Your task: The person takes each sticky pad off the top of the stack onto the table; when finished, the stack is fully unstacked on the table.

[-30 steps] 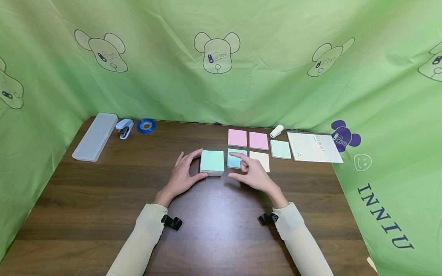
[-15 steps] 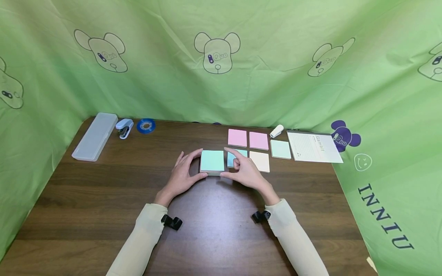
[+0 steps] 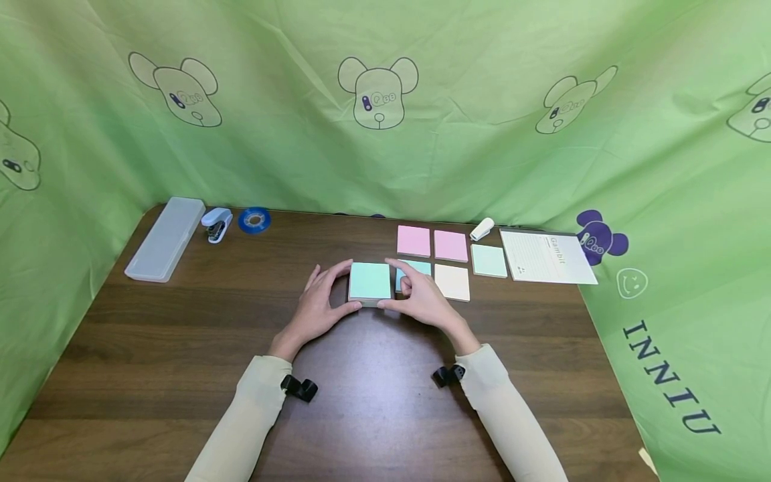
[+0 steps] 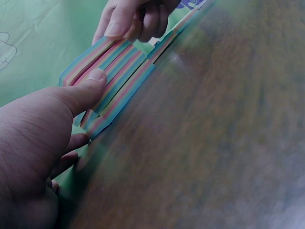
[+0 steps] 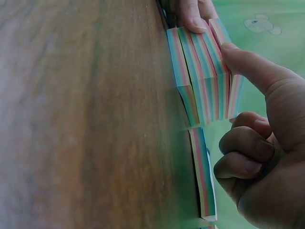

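Note:
A stack of sticky note pads stands on the table, mint-green on top, its sides striped in pink, yellow and blue. The layers sit slightly out of line in both wrist views. My left hand grips the stack's left side, thumb on the near face and forefinger at the far corner. From the right, my right hand spans the stack likewise, its thumb on the near face and its other fingers curled in. Just right of the stack, partly hidden by that hand, lies a blue sticky note pad.
Two pink pads, a cream pad and a pale green pad lie to the right, near a white clip-like object and a notepad. Back left are a translucent case, a stapler and blue tape.
My right hand has moved left from over the blue pad to the stack, and its thumb and forefinger have closed in on the right side. The left hand has stayed in place.

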Available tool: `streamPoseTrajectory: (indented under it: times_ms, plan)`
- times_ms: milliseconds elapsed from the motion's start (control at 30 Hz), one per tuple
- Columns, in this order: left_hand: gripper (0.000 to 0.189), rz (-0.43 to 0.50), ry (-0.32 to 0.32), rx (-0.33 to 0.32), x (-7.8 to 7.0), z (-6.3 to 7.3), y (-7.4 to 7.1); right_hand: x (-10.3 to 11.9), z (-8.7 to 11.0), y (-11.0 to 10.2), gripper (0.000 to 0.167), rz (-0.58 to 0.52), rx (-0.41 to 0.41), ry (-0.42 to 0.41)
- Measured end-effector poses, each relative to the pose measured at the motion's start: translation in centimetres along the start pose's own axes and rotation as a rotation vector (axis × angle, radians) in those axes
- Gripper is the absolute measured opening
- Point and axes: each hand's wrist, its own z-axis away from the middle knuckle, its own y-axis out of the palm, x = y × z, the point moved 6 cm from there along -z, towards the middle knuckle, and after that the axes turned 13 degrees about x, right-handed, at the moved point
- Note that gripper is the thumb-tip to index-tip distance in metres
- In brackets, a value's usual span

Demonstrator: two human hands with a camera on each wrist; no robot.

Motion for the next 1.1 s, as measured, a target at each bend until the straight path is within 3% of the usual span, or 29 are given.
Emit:
streamPoseTrajectory:
  times_ms: [633, 1100]
  plan:
    - [0.087, -0.010, 0.000, -0.009, -0.15, -0.06, 0.12, -0.07, 0.48, -0.29, 0.083, -0.030, -0.009, 0.017]
    - [0.089, -0.003, -0.021, 0.004, -0.06, -0.02, 0.09, 0.01, 0.14, -0.26, 0.099, 0.030, 0.013, 0.037]
